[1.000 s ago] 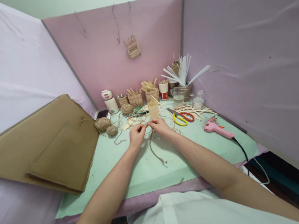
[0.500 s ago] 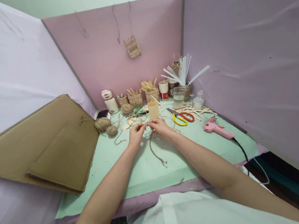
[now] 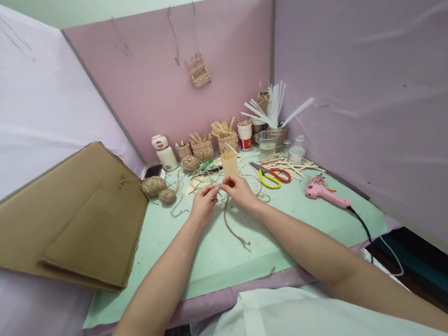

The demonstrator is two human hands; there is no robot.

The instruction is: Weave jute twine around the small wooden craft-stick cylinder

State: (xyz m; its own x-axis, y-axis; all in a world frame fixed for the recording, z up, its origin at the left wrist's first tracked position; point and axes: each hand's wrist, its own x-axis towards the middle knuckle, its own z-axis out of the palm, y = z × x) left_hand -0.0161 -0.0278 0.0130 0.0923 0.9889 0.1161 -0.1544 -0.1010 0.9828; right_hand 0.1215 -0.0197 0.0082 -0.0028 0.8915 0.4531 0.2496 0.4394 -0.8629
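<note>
In the middle of the table my left hand point(image 3: 204, 203) and my right hand point(image 3: 239, 191) meet almost tip to tip, fingers pinched on strands of jute twine. A thicker, braided-looking length of the jute twine point(image 3: 229, 226) trails from below the fingers toward me and ends in a frayed tip. Exactly how the strands run between the fingertips is too small to tell. Just behind my right hand stands a small holder of pale craft sticks point(image 3: 229, 164). Loose thin twine lies around and beyond both hands.
Twine balls point(image 3: 154, 187) sit left, beside a large cardboard sheet point(image 3: 89, 222). To the right lie scissors point(image 3: 270, 178), loose sticks point(image 3: 291, 167) and a corded pink glue gun point(image 3: 327, 196). Along the back stand a white bottle point(image 3: 165, 153), stick baskets point(image 3: 203, 148) and a plastic cup point(image 3: 268, 145).
My right hand's fingers have turned and risen slightly, and the left fingers have shifted a little. The braided length on the table lies as before.
</note>
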